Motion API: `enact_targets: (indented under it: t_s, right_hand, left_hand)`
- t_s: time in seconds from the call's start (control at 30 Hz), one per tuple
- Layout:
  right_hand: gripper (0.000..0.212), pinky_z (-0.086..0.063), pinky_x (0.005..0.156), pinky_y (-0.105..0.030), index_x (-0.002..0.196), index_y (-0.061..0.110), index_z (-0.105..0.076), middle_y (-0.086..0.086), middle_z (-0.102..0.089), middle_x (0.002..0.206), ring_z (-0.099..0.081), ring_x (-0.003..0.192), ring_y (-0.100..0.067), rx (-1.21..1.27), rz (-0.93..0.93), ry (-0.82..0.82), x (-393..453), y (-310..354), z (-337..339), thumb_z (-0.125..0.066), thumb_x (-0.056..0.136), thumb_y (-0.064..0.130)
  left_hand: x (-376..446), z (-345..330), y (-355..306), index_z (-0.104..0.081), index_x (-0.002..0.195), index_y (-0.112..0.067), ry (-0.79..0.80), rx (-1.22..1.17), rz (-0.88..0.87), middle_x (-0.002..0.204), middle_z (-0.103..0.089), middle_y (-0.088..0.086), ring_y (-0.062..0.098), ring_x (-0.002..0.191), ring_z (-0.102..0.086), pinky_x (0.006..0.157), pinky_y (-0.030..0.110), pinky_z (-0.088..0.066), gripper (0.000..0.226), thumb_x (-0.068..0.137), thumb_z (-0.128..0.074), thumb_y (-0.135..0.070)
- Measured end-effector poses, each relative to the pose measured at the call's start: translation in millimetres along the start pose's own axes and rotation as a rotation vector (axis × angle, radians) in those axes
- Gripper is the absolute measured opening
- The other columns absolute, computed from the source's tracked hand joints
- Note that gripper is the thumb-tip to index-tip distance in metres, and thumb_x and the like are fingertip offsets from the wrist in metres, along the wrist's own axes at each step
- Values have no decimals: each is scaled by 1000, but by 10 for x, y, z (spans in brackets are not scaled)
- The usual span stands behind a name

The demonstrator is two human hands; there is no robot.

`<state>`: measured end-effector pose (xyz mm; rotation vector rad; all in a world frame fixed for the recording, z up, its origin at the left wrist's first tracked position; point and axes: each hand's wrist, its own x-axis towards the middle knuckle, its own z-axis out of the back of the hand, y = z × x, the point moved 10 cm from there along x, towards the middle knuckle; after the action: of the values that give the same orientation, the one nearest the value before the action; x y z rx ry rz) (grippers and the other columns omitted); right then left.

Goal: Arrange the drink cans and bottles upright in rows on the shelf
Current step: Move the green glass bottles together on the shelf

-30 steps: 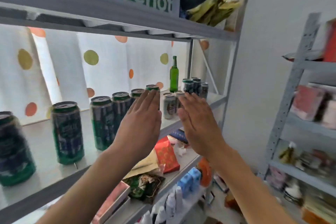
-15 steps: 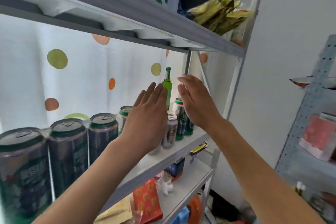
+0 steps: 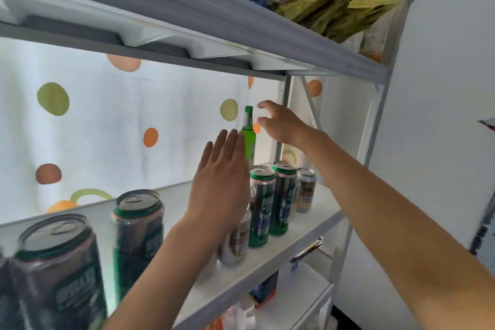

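head-worn view, close to shelf [image 3: 267, 257]

Both bare forearms reach up and forward from the lower edge of the view. The left hand [image 3: 219, 182] is raised with its back toward the camera, palm facing away, fingers [image 3: 226, 143] straight and held close together, pointing upward; it holds nothing. The left forearm rises from the lower left. The right hand [image 3: 281, 123] is higher and farther forward, its wrist bent slightly, with thumb and fingers loosely curved and spread apart, gripping nothing. The right arm stretches in a long diagonal from the lower right corner.
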<state>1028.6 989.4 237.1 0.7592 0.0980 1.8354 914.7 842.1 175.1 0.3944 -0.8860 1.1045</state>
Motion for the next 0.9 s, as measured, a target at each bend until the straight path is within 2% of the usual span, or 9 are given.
enact_targets:
  t_s: [0.07, 0.17, 0.27, 0.37, 0.43, 0.6, 0.7, 0.8, 0.9]
  right_hand:
    - [48, -32, 89, -25, 147, 17, -37, -11, -39, 153, -43, 134, -26, 36, -35, 31, 306, -210, -45, -48, 100, 21]
    - [53, -35, 91, -26, 148, 13, -37, -10, -40, 151, -45, 130, -26, 103, -84, 45, 807, -518, -108, -52, 98, 22]
    - [52, -46, 85, -34, 144, 7, -41, -15, -52, 136, -55, 112, -29, 265, -164, 38, 1251, -850, -224, -54, 96, 21]
    - [53, -48, 72, -33, 146, 7, -37, -16, -49, 140, -55, 112, -32, 316, -221, 49, 1551, -1105, -478, -51, 96, 18]
    - [58, -46, 77, -33, 150, 10, -28, -15, -47, 142, -52, 114, -29, 293, -194, 64, 1721, -1175, -641, -49, 97, 17]
    - [74, -37, 110, -40, 157, 19, -8, -13, -32, 155, -38, 137, -35, 242, -91, 114, 2079, -1145, -874, -49, 96, 20]
    - [66, -36, 107, -35, 155, 11, -20, -12, -37, 154, -40, 137, -32, 245, -21, 139, 2228, -1096, -963, -52, 98, 20]
    - [44, -42, 90, -33, 137, 7, -44, -16, -51, 136, -51, 119, -32, 237, 33, 61, 2307, -1087, -940, -56, 95, 14]
    - [36, -49, 83, -38, 123, 7, -48, -15, -56, 122, -55, 104, -30, 258, 86, 66, 2320, -1034, -929, -62, 91, 16]
  left_hand:
    - [88, -117, -17, -29, 148, -2, -5, -4, -7, 155, -30, 13, 26, 145, -23, 118, 39, -15, 51, 99, -36, -16]
    - [197, -209, -20, -30, 148, -4, -17, 15, -6, 155, -30, 9, 22, 146, -22, 116, 35, -9, 51, 100, -31, -23]
    - [370, -305, 62, -23, 151, -12, -40, -26, 80, 159, -19, -1, 9, 148, -8, 112, 17, 3, 52, 102, -23, -28]
    - [524, -387, 81, -19, 153, -18, -47, -23, 115, 160, -13, -8, -2, 144, 2, 110, 10, 7, 51, 103, -23, -30]
    - [609, -430, 39, -19, 153, -19, -39, 0, 120, 159, -12, -11, -8, 140, 5, 109, 8, 8, 51, 103, -23, -31]
    - [693, -541, 39, -17, 153, -21, -1, 55, 161, 160, -10, -13, -12, 136, 8, 105, 4, 12, 52, 103, -25, -31]
    - [674, -606, 64, -16, 153, -21, 27, 63, 186, 160, -9, -12, -9, 140, 7, 107, 7, 10, 52, 103, -25, -31]
    - [656, -620, 137, -18, 153, -20, 27, 79, 229, 160, -12, -10, -1, 145, 1, 111, 12, 5, 51, 104, -25, -30]
    - [638, -638, 170, -21, 153, -19, 23, 84, 250, 160, -15, -9, 0, 146, 0, 108, 7, 7, 50, 104, -26, -29]
